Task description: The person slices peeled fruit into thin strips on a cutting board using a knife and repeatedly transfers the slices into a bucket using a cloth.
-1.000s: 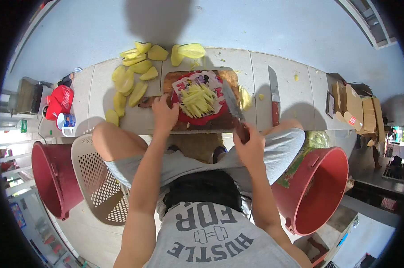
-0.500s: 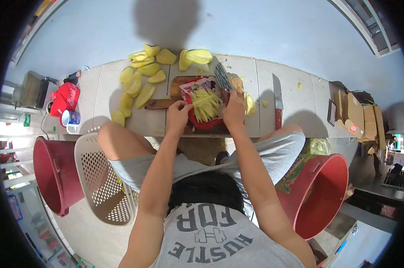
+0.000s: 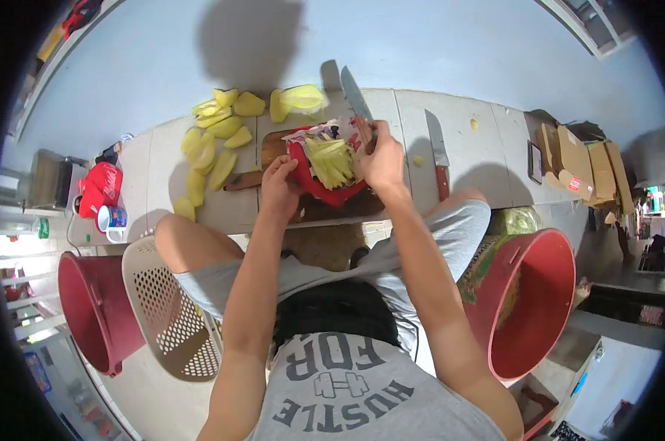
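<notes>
Yellow-green cut strips (image 3: 331, 162) lie heaped on a red patterned cloth (image 3: 301, 163) over a dark wooden board (image 3: 314, 212). My left hand (image 3: 279, 184) pinches the cloth's left edge. On the other side, my right hand (image 3: 382, 163) is closed around the handle of a large knife (image 3: 354, 91), its blade pointing up and away toward the wall. The right fingers are also close against the cloth's right edge. A brown wooden handle (image 3: 243, 181) sticks out left of the board, beside my left hand.
Several peeled yellow-green fruit pieces (image 3: 202, 151) lie left on the tiled ledge (image 3: 465, 180). A second knife (image 3: 437, 147) with a red handle rests to the right. Below stand a red bin (image 3: 101, 309), a perforated basket (image 3: 152, 294) and another red bin (image 3: 494, 309).
The knife has swung from over the cloth to pointing up toward the wall. The cloth's edges are gathered more around the strips. The whole view has shifted slightly.
</notes>
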Tool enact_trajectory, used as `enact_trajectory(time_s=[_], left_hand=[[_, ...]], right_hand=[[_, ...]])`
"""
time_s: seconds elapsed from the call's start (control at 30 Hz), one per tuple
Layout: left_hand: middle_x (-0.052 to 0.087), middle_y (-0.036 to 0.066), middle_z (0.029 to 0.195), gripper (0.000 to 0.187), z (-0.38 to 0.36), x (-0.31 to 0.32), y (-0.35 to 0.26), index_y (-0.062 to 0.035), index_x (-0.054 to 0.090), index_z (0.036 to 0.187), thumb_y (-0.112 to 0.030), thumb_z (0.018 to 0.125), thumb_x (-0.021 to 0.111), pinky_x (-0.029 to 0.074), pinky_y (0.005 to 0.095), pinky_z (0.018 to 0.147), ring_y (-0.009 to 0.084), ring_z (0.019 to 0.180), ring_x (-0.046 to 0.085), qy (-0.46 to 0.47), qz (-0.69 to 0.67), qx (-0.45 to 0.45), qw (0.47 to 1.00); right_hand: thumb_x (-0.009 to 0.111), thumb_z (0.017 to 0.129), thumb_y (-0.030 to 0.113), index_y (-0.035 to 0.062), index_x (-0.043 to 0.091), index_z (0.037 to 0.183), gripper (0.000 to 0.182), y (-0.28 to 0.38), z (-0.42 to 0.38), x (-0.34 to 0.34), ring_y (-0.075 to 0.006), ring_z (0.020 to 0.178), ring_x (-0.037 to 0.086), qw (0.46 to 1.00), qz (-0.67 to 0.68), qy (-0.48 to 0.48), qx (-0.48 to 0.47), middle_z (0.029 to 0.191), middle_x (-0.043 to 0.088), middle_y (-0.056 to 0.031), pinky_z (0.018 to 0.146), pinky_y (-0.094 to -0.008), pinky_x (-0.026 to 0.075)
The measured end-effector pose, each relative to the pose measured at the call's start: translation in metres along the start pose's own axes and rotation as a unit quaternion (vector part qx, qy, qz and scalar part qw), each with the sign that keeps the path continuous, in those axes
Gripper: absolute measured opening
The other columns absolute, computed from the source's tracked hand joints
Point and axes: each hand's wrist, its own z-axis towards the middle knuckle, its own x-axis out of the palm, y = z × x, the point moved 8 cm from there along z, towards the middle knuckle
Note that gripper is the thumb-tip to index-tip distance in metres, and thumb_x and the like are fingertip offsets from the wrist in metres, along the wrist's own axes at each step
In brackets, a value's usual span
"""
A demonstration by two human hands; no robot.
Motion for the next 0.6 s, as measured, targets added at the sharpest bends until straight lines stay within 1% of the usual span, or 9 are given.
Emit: enact_trajectory(time_s=[0.1, 0.13, 0.23, 0.3, 0.37, 0.43, 0.53, 0.57, 0.6], left_hand=[[0.068, 0.007, 0.101, 0.014, -0.01, 0.051, -0.002, -0.0062, 0.06, 0.108, -0.01, 0.094, 0.062, 0.06, 0.0482, 0.082, 0.023, 0.094, 0.069, 0.046, -0.028, -0.004, 0.999], [0.068, 0.007, 0.101, 0.014, -0.017, 0.072, -0.002, -0.0062, 0.06, 0.108, -0.01, 0.094, 0.062, 0.06, 0.0482, 0.082, 0.023, 0.094, 0.069, 0.052, -0.028, -0.012, 0.998], [0.072, 0.007, 0.115, 0.018, -0.037, 0.156, 0.018, -0.0098, 0.065, 0.114, -0.014, 0.097, 0.061, 0.056, 0.0442, 0.092, 0.0228, 0.106, 0.069, 0.238, -0.081, -0.038, 0.967], [0.072, 0.008, 0.111, 0.015, -0.06, 0.214, 0.035, -0.0085, 0.067, 0.109, -0.011, 0.095, 0.064, 0.057, 0.0452, 0.09, 0.0231, 0.103, 0.07, 0.264, -0.086, -0.069, 0.958], [0.071, 0.011, 0.104, 0.016, -0.08, 0.262, 0.071, -0.0035, 0.066, 0.107, -0.007, 0.091, 0.067, 0.058, 0.0443, 0.087, 0.0236, 0.095, 0.071, 0.294, -0.098, -0.125, 0.942], [0.07, 0.012, 0.099, 0.016, -0.105, 0.309, 0.107, 0.0003, 0.065, 0.105, -0.005, 0.09, 0.067, 0.061, 0.0388, 0.077, 0.0223, 0.084, 0.072, 0.331, -0.074, -0.153, 0.928], [0.067, 0.005, 0.09, 0.011, -0.151, 0.362, 0.167, -0.0031, 0.066, 0.101, -0.006, 0.09, 0.068, 0.059, 0.0336, 0.071, 0.016, 0.084, 0.069, 0.379, 0.004, -0.204, 0.903], [0.066, 0.004, 0.087, 0.009, -0.167, 0.375, 0.184, -0.0032, 0.065, 0.099, -0.007, 0.091, 0.068, 0.057, 0.0313, 0.069, 0.0135, 0.081, 0.066, 0.398, 0.023, -0.22, 0.89], [0.064, 0.003, 0.085, 0.008, -0.18, 0.384, 0.203, -0.0032, 0.065, 0.096, -0.007, 0.09, 0.069, 0.054, 0.0297, 0.067, 0.0119, 0.079, 0.063, 0.418, 0.042, -0.235, 0.877]], right_hand=[[0.062, 0.083, 0.001, 0.002, 0.058, 0.112, 0.029, 0.009, 0.005, -0.055, -0.0468, 0.082, 0.068, 0.999, -0.02, -0.034, -0.014, 0.083, 0.068, -0.0262, 0.072, -0.0541, 0.052], [0.065, 0.082, 0.003, 0.0027, 0.059, 0.115, 0.034, 0.011, 0.003, -0.08, -0.0423, 0.078, 0.069, 0.997, -0.044, -0.059, -0.009, 0.083, 0.069, -0.0241, 0.071, -0.0486, 0.053], [0.071, 0.079, 0.006, 0.0031, 0.061, 0.119, 0.042, 0.022, -0.019, -0.171, -0.0253, 0.068, 0.067, 0.984, -0.109, -0.141, 0.011, 0.077, 0.068, -0.0161, 0.065, -0.0377, 0.052], [0.073, 0.078, 0.005, 0.0018, 0.06, 0.12, 0.043, 0.02, -0.045, -0.235, -0.0153, 0.068, 0.063, 0.969, -0.145, -0.187, 0.068, 0.075, 0.066, -0.0087, 0.063, -0.0331, 0.05], [0.075, 0.08, 0.011, 0.0045, 0.061, 0.121, 0.044, 0.011, -0.079, -0.295, -0.0204, 0.069, 0.066, 0.942, -0.186, -0.262, 0.095, 0.073, 0.065, -0.01, 0.067, -0.0372, 0.053], [0.076, 0.079, 0.009, 0.0038, 0.06, 0.122, 0.046, -0.011, -0.115, -0.348, -0.0185, 0.075, 0.065, 0.913, -0.237, -0.311, 0.118, 0.079, 0.066, -0.0079, 0.073, -0.0345, 0.053], [0.074, 0.08, 0.005, 0.0028, 0.059, 0.121, 0.044, -0.032, -0.168, -0.4, -0.0193, 0.087, 0.066, 0.873, -0.298, -0.354, 0.153, 0.094, 0.068, -0.0137, 0.084, -0.0322, 0.051], [0.081, 0.075, 0.009, 0.0022, 0.062, 0.117, 0.046, -0.039, -0.184, -0.414, -0.0195, 0.077, 0.066, 0.843, -0.356, -0.374, 0.149, 0.08, 0.068, -0.0085, 0.078, -0.0355, 0.052], [0.081, 0.075, 0.009, 0.0021, 0.062, 0.118, 0.047, -0.057, -0.2, -0.428, -0.0196, 0.078, 0.066, 0.832, -0.366, -0.374, 0.182, 0.082, 0.069, -0.0089, 0.078, -0.0357, 0.052]])
